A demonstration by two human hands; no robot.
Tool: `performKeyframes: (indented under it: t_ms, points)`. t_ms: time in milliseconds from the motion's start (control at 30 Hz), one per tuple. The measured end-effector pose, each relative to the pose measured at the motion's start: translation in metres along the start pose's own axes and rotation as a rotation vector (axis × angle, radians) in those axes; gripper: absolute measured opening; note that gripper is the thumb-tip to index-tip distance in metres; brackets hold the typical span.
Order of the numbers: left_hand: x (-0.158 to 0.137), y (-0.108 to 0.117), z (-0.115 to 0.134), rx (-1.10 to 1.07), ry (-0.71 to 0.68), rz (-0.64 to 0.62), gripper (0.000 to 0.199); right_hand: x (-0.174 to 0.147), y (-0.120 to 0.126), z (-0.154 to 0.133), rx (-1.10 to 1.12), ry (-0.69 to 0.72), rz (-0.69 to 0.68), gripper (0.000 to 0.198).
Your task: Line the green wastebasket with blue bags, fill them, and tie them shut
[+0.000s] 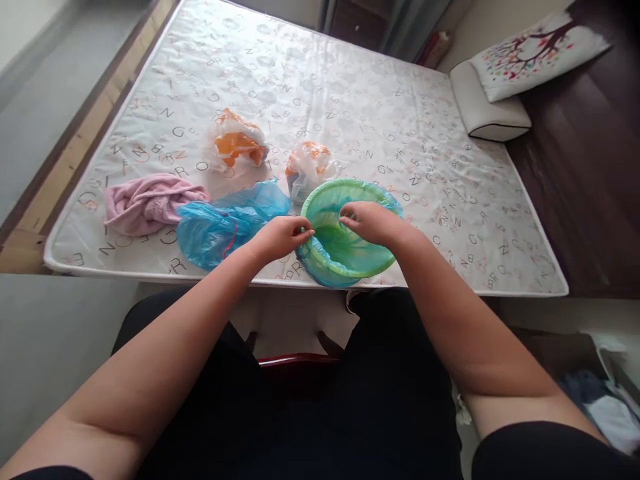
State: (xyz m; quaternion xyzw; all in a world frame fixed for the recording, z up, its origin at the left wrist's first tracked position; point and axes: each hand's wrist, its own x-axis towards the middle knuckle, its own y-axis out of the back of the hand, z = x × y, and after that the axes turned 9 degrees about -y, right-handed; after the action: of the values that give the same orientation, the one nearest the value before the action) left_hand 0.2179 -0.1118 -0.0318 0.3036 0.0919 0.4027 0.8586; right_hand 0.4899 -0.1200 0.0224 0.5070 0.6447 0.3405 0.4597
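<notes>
A green trash bin [363, 253] stands near the front edge of the mattress, with a translucent blue trash bag [320, 270] lining it and folded over its rim. At the rim's left side, my left hand [286, 236] pinches the bag's edge between thumb and fingers. My right hand [371, 222] reaches over the bin's opening, its fingers curled together inside the rim. Whatever its fingertips hold, if anything, is hard to make out. Left of the bin lies a crumpled blue plastic bag [205, 230] with a red tie string, behind my left wrist.
A pink towel [150, 203] lies bunched at the left. Two white-and-orange plastic bags [237, 147] sit behind the blue one and the bin. The lettered mattress [350, 120] spans the view, with a white cushion [490, 107] and a tree-print pillow [535, 57] at the far right.
</notes>
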Motion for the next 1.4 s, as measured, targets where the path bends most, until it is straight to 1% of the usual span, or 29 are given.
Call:
performKeyframes:
  t_ms: [67, 133, 233, 267, 333, 400, 533, 633, 733, 800, 967, 1067, 1167, 1300, 1400]
  points:
    - [0.002, -0.002, 0.000, -0.011, 0.015, 0.012, 0.026, -0.021, 0.008, 0.012, 0.062, -0.027, 0.106, 0.029]
    - [0.003, -0.003, 0.001, -0.014, 0.017, 0.014, 0.027, -0.035, 0.004, 0.028, 0.151, -0.067, 0.283, 0.029]
    - [0.004, -0.004, 0.003, -0.008, 0.017, 0.029, 0.029, -0.042, -0.014, 0.054, 0.196, -0.143, 0.512, 0.022]
    - [0.005, -0.004, 0.004, -0.001, 0.019, 0.038, 0.030, -0.042, -0.021, 0.062, 0.214, -0.181, 0.559, 0.021]
    - [0.005, -0.004, 0.004, 0.012, 0.021, 0.054, 0.029, -0.040, -0.032, 0.074, 0.288, -0.252, 0.612, 0.026]
    - [0.005, -0.004, 0.005, 0.018, 0.013, 0.053, 0.029, -0.038, -0.039, 0.081, 0.406, -0.312, 0.615, 0.038]
    - [0.004, -0.004, 0.006, 0.045, 0.024, 0.058, 0.027, -0.033, -0.048, 0.084, 0.707, -0.424, 0.521, 0.062]
    - [0.003, 0.000, 0.006, 0.094, 0.047, 0.113, 0.026, -0.027, -0.056, 0.079, 0.856, -0.406, 0.506, 0.068]
    - [-0.001, 0.011, 0.005, 0.169, 0.064, 0.196, 0.029, -0.018, -0.062, 0.066, 0.877, -0.364, 0.485, 0.069]
    - [-0.005, 0.020, 0.003, 0.208, 0.100, 0.233, 0.033, -0.012, -0.064, 0.054, 0.857, -0.349, 0.463, 0.067]
    - [-0.017, 0.040, 0.001, 0.307, 0.214, 0.217, 0.032, -0.004, -0.067, 0.025, 0.872, -0.323, 0.443, 0.066]
    - [-0.022, 0.049, 0.000, 0.350, 0.255, 0.256, 0.030, -0.004, -0.070, 0.013, 0.884, -0.310, 0.410, 0.065]
    - [-0.024, 0.053, 0.000, 0.394, 0.279, 0.272, 0.027, -0.006, -0.073, 0.006, 0.853, -0.278, 0.375, 0.062]
    - [-0.023, 0.053, -0.001, 0.415, 0.283, 0.245, 0.025, -0.006, -0.073, 0.006, 0.881, -0.269, 0.405, 0.057]
    - [-0.022, 0.050, -0.002, 0.438, 0.265, 0.265, 0.024, -0.006, -0.070, 0.007, 0.904, -0.297, 0.426, 0.062]
